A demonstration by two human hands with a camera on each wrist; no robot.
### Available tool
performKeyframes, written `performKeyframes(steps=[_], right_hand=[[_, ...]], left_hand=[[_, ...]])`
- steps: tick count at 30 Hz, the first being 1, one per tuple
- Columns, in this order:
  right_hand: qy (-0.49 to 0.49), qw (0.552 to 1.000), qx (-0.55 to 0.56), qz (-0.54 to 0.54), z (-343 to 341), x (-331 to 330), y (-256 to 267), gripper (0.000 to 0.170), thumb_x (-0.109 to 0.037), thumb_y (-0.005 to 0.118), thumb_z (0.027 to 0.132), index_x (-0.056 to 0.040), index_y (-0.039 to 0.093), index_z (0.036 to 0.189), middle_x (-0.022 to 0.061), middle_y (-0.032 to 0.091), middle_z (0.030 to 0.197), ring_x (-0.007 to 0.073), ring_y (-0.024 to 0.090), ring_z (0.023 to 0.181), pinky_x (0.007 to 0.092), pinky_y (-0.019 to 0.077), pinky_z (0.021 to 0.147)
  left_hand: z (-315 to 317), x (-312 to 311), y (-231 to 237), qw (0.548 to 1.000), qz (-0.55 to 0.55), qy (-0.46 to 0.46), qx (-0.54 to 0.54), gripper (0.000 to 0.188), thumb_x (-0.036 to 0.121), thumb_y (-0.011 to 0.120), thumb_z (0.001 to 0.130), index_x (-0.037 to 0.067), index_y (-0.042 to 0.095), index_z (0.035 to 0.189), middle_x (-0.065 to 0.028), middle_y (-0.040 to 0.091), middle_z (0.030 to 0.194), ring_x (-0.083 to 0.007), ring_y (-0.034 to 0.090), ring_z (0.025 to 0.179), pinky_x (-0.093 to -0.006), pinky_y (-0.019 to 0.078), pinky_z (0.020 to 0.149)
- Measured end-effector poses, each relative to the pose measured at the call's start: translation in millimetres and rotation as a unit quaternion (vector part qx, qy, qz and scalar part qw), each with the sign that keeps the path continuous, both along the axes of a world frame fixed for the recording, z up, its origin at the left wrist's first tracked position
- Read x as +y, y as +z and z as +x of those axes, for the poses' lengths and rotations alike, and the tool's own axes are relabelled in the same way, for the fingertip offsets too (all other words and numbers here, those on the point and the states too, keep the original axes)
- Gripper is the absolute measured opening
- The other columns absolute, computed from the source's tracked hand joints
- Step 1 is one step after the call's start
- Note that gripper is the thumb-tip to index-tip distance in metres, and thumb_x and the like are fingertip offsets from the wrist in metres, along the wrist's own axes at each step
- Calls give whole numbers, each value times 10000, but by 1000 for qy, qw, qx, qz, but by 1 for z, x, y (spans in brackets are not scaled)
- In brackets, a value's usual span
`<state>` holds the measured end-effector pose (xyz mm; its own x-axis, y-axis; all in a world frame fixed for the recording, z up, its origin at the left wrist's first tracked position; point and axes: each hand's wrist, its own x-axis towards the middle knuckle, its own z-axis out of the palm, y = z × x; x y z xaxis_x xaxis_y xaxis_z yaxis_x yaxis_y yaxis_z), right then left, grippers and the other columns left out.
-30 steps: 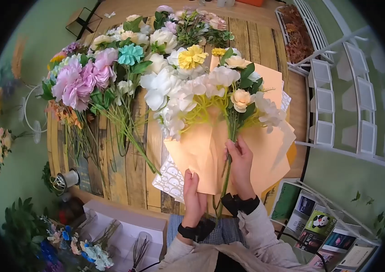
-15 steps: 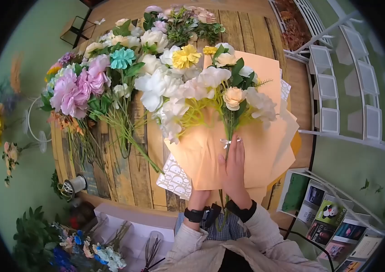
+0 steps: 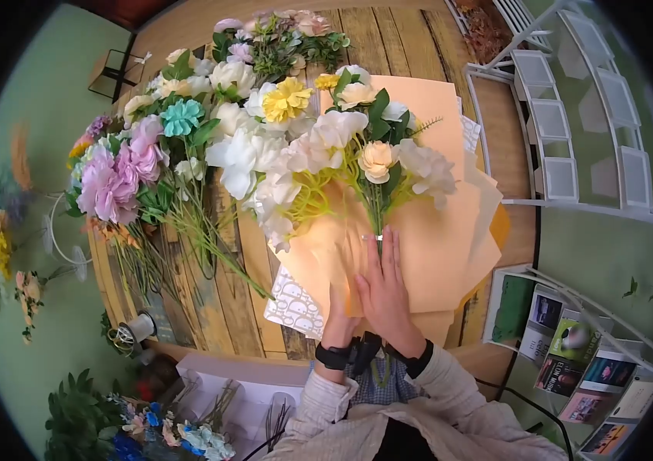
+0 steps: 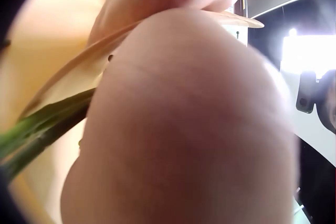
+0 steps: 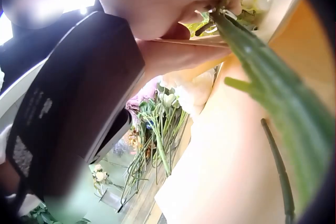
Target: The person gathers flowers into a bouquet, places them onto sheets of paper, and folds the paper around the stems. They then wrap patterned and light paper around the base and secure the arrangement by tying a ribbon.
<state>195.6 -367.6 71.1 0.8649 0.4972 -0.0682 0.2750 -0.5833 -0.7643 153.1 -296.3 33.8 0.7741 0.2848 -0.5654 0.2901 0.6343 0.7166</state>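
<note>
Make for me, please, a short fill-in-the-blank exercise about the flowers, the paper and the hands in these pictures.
1. In the head view, the turquoise flower lies to the ____ of the large yellow flower.
2. The left hand is partly hidden by the peach paper, while the fingers of the ____ hand show plainly.
3. A black band is worn on each ____.
4. In the right wrist view, the thick stem has the color ____.

Missing words: left; right; wrist; green.

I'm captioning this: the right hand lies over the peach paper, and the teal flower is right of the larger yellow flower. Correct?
Not quite: the head view shows the teal flower left of the larger yellow flower. The right hand does lie over the peach paper.
</note>
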Motion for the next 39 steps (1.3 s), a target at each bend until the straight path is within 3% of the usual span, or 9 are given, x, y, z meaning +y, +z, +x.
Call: performKeyframes(steps=[6, 13, 21, 28, 30, 31, 33, 36, 39], right_hand=[[111, 991, 55, 45, -8, -22, 15, 730, 24, 422, 586, 64, 144, 1261, 271, 66, 1314, 407, 107, 1219, 414, 188, 982], [57, 989, 91, 102, -12, -26, 10, 800, -28, 553, 604, 40, 121, 1274, 236, 82, 1327, 363, 129, 1229, 375, 192, 986], [92, 988, -102, -73, -18, -23, -1, 597, 3, 484, 653, 118, 267, 1197, 254, 241, 1268, 330, 251, 1200, 317, 296, 944], [44, 997, -61, -6, -22, -23, 0, 588, -21, 494, 654, 96, 299, 1197, 231, 246, 1277, 339, 255, 1195, 326, 304, 937], [-10, 999, -45, 2, -29, -22, 1, 578, -15, 488, 662, 66, 311, 1206, 215, 236, 1289, 340, 257, 1193, 342, 300, 939], [-11, 999, -45, 2, -32, -20, 1, 578, -15, 488, 662, 66, 311, 1206, 215, 236, 1289, 340, 257, 1193, 342, 300, 939], [-55, 998, -36, 6, -38, -18, -2, 555, 7, 467, 667, 50, 330, 1203, 207, 222, 1299, 342, 255, 1193, 351, 283, 949], [-67, 990, 40, 114, -41, -21, -6, 540, 37, 427, 675, 43, 330, 1206, 231, 219, 1293, 364, 239, 1195, 379, 263, 956], [-63, 985, 30, 157, -41, -24, -9, 563, 40, 431, 656, 43, 326, 1209, 233, 242, 1283, 367, 261, 1184, 392, 259, 957]], left_hand=[[2, -2, 12, 999, -37, -9, 19, 455, 335, 316, 881, 38, 293, 1224, -97, 370, 1215, -195, 391, 1099, -303, 340, 912], [13, 6, 27, 996, -76, -16, 39, 443, 323, 308, 886, 41, 286, 1227, -94, 372, 1211, -189, 395, 1095, -298, 350, 905], [29, 22, 25, 989, -136, -33, 49, 380, 270, 296, 897, 56, 287, 1210, -66, 408, 1146, -175, 437, 1032, -286, 381, 876], [30, 25, 17, 992, -103, -31, 69, 382, 278, 307, 895, 67, 283, 1212, -57, 419, 1130, -157, 449, 1009, -269, 397, 854], [15, 36, -4, 939, -289, -78, -170, 373, 214, 363, 882, 60, 284, 1211, -60, 431, 1119, -164, 441, 1013, -274, 377, 869], [8, 36, -5, 939, -289, -79, -169, 373, 214, 363, 882, 60, 284, 1211, -60, 431, 1119, -164, 441, 1013, -274, 377, 869], [-3, 33, 3, 974, -31, -173, -143, 376, 179, 388, 868, 50, 290, 1208, -66, 434, 1115, -173, 433, 1021, -281, 361, 881], [-14, 28, 14, 887, 351, -286, -86, 387, 126, 426, 848, 36, 299, 1202, -74, 440, 1108, -186, 421, 1035, -291, 338, 899], [-15, 34, 18, 837, 441, -324, -21, 274, 100, 462, 793, 5, 479, 1049, -127, 497, 1052, -265, 481, 946, -321, 379, 806]])
